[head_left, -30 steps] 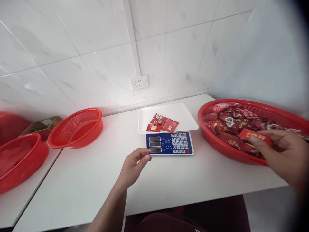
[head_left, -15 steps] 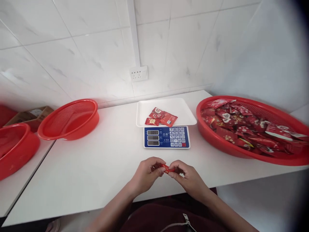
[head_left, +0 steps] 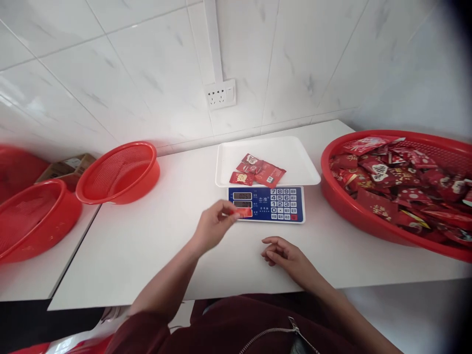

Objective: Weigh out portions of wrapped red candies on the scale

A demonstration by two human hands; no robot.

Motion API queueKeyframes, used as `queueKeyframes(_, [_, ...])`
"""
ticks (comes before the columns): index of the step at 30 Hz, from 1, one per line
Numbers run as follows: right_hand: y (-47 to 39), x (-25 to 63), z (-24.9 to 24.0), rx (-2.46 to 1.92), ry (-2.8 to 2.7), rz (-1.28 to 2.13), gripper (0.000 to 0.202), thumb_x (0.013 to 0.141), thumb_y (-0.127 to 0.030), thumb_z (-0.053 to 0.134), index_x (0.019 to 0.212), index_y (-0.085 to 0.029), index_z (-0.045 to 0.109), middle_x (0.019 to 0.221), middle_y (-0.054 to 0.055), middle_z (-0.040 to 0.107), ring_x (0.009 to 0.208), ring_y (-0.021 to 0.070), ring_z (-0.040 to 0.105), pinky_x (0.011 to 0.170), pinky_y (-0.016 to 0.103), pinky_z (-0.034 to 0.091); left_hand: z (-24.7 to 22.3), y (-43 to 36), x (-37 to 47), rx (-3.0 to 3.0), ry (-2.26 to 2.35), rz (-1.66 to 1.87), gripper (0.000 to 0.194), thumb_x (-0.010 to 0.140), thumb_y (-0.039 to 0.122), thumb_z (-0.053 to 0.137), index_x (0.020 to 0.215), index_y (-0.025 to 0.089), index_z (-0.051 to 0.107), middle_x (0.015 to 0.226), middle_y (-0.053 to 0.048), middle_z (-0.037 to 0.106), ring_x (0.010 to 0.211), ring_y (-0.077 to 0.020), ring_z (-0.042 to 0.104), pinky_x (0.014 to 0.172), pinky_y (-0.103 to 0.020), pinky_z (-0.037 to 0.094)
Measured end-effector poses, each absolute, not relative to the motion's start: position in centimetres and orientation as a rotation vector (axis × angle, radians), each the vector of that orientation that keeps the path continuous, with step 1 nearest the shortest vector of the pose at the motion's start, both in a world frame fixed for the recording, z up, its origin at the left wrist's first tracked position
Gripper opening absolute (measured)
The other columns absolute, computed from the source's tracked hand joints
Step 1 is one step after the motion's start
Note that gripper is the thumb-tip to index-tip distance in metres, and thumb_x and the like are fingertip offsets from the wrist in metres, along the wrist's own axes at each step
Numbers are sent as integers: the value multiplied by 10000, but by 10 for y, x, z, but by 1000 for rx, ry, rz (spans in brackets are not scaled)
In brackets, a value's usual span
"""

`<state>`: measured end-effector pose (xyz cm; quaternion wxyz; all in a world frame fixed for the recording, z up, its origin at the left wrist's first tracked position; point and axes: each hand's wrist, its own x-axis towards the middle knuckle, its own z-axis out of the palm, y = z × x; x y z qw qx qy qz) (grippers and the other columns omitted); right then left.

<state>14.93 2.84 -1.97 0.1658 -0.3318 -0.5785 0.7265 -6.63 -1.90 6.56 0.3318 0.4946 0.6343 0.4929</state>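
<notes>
I note two empty red baskets at left, a cardboard box behind them, and a wall socket on white tile.

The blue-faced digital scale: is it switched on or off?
On. The blue-faced digital scale shows lit digits in its display windows, with red snack packets lying on its white plastic tray.

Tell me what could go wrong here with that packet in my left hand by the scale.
The left hand pinches a small red packet right over the scale displays, so it may hide the reading or bump the keypad. Packets on the white tray lie near its front edge and could slide off if nudged.
</notes>
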Motion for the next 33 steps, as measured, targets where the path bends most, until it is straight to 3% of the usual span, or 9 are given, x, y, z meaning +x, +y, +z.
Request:
queueKeyframes(5, [26,154,-27,-919,-1672,2029,383,786,-508,570,995,-189,546,786,21,594,687,135,538,697,320,461,87,53,-93,1814,1920,1222,36,847,211,508,847,197,541,921,-17,631,872,-135,595,802,-274,490])
queueKeyframes(9, [26,152,-26,-899,-1664,2029,382,792,-512,559,995,-188,554,792,25,582,694,138,534,685,321,468,85,89,-95,1999,1998,966,78,834,177,507,874,214,562,925,-11,654,855,-171,612,769,-306,492])
queueKeyframes(11, [27,153,-24,-901,-1652,2035,392,784,-524,562,984,-187,561,791,29,584,694,140,535,681,324,473,82,91,-94,2005,1999,909,112,829,205,533,932,229,571,951,-13,664,861,-190,623,741,-312,497])
queueKeyframes(16, [30,155,-23,-904,-1650,2053,387,778,-531,566,962,-191,569,785,29,590,680,138,544,679,327,483,78,51,-105,1988,2164,1082,293,862,278,531,1149,221,510,1220,-69,582,1128,-205,542,895,-333,467])
queueKeyframes(21, [33,156,-23,-897,-1697,2079,373,790,-517,558,977,-194,569,800,27,601,674,133,563,689,323,490,65,-15,-109,1675,2334,1422,308,873,301,523,1166,209,494,1031,-61,660,951,-176,638,797,-323,528])
queueKeyframes(25, [34,156,-23,-909,-1754,2066,360,805,-512,538,983,-200,570,807,29,607,677,138,579,692,327,497,45,-45,-94,1738,2300,1258,229,867,267,527,1088,211,548,884,-34,689,812,-153,664,654,-250,542])
queueKeyframes(33, [28,153,-23,-991,-1784,1922,380,790,-540,546,960,-203,588,795,35,621,665,145,587,662,316,510,27,-49,-70,2089,1863,980,153,904,225,466,992,196,588,883,-51,696,784,-147,651,677,-254,529])
